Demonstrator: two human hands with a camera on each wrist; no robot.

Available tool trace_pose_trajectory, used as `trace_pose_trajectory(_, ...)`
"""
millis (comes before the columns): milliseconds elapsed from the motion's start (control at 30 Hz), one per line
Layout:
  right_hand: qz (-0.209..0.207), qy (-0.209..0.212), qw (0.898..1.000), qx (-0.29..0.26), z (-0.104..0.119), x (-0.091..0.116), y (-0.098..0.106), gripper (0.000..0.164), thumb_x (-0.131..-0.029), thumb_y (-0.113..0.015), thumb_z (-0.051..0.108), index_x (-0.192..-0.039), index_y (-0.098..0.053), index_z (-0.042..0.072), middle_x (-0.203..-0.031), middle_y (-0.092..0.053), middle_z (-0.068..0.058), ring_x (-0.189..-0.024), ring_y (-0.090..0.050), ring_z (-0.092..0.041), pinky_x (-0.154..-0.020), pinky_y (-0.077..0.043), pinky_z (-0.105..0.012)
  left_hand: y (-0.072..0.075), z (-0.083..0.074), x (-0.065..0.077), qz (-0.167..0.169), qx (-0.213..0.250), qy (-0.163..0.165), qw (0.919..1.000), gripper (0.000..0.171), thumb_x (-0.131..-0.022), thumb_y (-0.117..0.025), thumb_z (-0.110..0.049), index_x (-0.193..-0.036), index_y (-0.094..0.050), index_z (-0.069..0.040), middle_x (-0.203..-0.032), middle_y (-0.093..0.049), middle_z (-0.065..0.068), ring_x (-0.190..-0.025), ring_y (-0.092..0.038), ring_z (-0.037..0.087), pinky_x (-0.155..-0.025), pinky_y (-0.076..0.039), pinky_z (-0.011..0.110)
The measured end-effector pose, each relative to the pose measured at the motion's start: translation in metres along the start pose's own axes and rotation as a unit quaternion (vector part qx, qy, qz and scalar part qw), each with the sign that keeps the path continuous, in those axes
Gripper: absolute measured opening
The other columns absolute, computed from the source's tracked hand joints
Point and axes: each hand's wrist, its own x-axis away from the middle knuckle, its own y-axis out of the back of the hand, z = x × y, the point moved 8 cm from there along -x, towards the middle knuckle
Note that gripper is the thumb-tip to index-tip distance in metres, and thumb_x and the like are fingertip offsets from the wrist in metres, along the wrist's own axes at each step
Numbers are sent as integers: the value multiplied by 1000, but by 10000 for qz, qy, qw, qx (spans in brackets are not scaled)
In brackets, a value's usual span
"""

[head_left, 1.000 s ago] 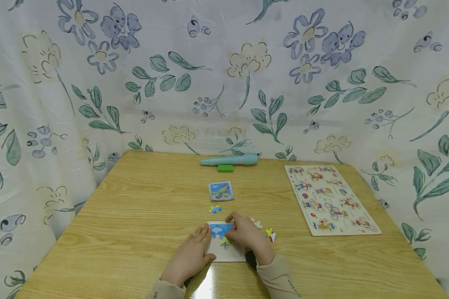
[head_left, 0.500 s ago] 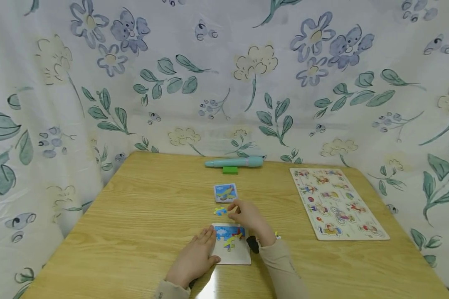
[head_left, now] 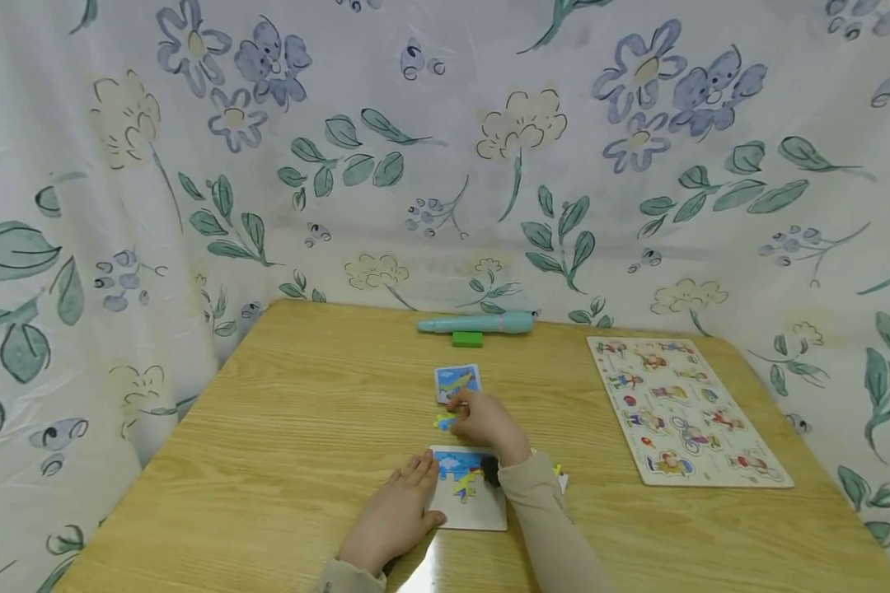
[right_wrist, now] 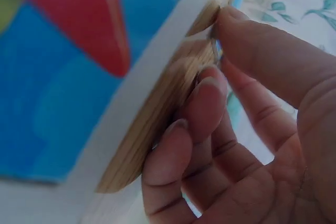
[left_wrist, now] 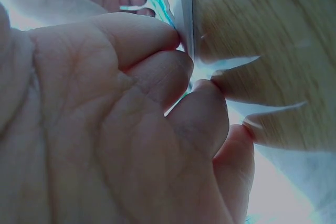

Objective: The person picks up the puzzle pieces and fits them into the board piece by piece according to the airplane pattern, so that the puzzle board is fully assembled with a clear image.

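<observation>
A square puzzle board [head_left: 476, 514] lies near the table's front, with joined blue-sky pieces along its top and a yellow piece below them. My left hand [head_left: 399, 511] rests along the board's left edge, fingers extended; in the left wrist view its fingertips touch the table beside the board's side. Beyond the board, my right hand [head_left: 489, 427] pinches a blue and yellow puzzle piece [head_left: 443, 422] at its right side. Only a thin edge of it shows between thumb and finger in the right wrist view. Just behind lies a picture card [head_left: 456, 377] of a yellow plane, partly covered by the fingers.
More puzzle pieces [head_left: 561, 478] lie right of the board, partly hidden by the right sleeve. A large picture board [head_left: 690, 412] occupies the table's right side. At the back sit a turquoise pen-shaped thing [head_left: 475, 324] and a green block [head_left: 467, 339]. A floral curtain [head_left: 445, 165] surrounds the table.
My right hand has left the board, where a red-marked piece now shows at top right, and moved up to the loose piece. The left hand stays put. The head view has shifted slightly.
</observation>
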Motion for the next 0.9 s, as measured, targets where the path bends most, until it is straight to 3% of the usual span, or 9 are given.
trace_pose_trajectory(267,-121,-17,9998,-171,-3,6,2,27,-76,-77,1,-96,-60,4,-81,-55,-4,-72,-48,-16,-63,-42,-26,4,-1,1,-24,115,-22,9999,75,-88,-66,-36,-144,-39,5,-155,-32,21,-141,-34,42,-114,-32,58)
trace_pose_trajectory(433,-72,212,9980,-593,-5,9,2,27,-75,-75,-5,-93,-56,4,-81,-55,-4,-72,-49,-15,-62,-43,-24,2,-1,0,36,158,-4,9999,75,-88,-66,-38,-144,-39,4,-156,-32,20,-142,-33,42,-115,-31,58)
trace_pose_trajectory(633,-152,355,9941,-1012,-12,20,5,13,-88,-61,-1,-100,-61,2,-86,-59,-7,-75,-51,-14,-64,-45,-24,-1,-3,0,-3,150,-40,9999,75,-87,-67,-37,-143,-41,5,-155,-34,20,-141,-35,42,-114,-32,58)
trace_pose_trajectory(767,-158,348,9933,-1087,-12,32,9,19,-98,-50,4,-107,-67,2,-97,-63,-11,-80,-54,-15,-64,-51,-25,-1,-2,0,-33,122,-69,9999,76,-86,-67,-37,-143,-41,6,-154,-33,21,-141,-35,43,-114,-31,59)
trace_pose_trajectory(900,-363,199,9904,-1322,-16,40,12,21,-100,-48,5,-109,-66,2,-100,-61,-12,-78,-52,-16,-62,-53,-26,-1,-1,0,47,205,-41,9998,76,-87,-66,-38,-144,-39,5,-155,-32,20,-142,-32,42,-115,-30,59)
